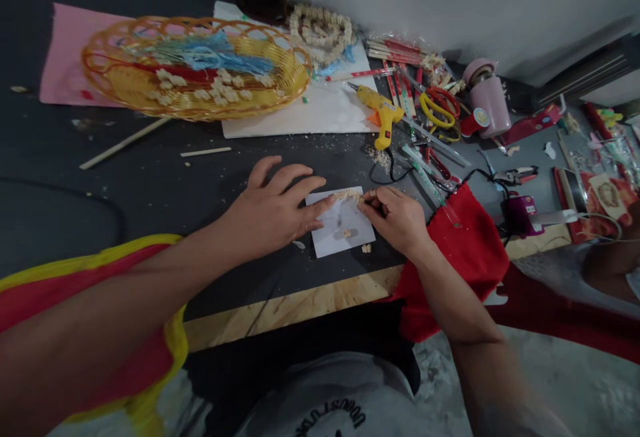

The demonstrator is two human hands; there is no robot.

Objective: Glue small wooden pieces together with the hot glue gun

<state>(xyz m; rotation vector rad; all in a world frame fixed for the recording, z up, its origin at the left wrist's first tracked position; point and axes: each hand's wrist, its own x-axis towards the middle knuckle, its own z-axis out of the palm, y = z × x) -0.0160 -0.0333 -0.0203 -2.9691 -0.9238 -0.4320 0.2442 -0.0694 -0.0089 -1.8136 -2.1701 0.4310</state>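
Open left hand (273, 209) presses a white card (341, 229) flat on the desk (150, 180); right hand (399, 218) grip pinches a pale strand (349, 194) at its edge, seemingly mid-placement, needing steadiness

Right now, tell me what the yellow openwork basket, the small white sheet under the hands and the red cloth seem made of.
Yellow openwork basket: probably plastic, glossy woven strands. Small white sheet: likely paper or thin card, matte, flat, sharp-edged. Red cloth: fabric, matte, soft folds.
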